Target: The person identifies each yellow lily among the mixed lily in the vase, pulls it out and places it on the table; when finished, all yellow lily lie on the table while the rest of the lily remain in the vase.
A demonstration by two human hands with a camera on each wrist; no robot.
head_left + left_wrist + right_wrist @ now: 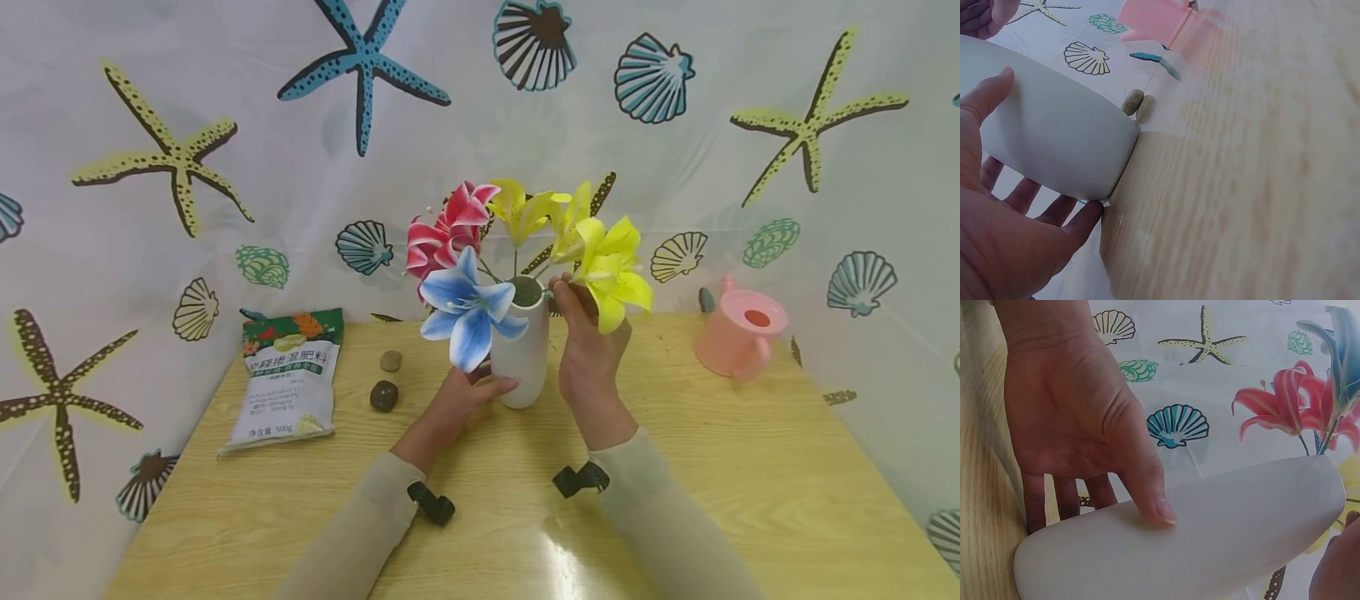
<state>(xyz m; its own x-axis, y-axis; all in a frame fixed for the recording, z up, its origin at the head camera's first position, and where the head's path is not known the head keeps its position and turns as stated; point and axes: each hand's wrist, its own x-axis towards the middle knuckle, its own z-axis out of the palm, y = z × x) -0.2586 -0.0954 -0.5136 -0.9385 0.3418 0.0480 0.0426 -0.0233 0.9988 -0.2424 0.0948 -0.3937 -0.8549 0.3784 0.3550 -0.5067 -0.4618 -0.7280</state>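
Observation:
A white vase (522, 358) stands upright on the wooden table, holding artificial lilies. My left hand (463, 402) grips the lower part of the vase; in the left wrist view its thumb lies on one side and its fingers curl round the other. At the rim, my right hand (595, 354) pinches the stem of a yellow lily (617, 271), whose bloom leans to the right. A blue lily (471, 308) hangs over the vase's front left. Pink lilies (450, 229) and more yellow lilies (521, 212) rise behind it. The right fingertips are partly hidden by petals.
To the left lies a fertilizer bag (288, 383), with a dark stone (384, 396) and a smaller brown stone (391, 361) between it and the vase. A pink watering can (738, 333) stands at the right. Behind the table (750, 483) hangs a sea-patterned cloth (465, 125).

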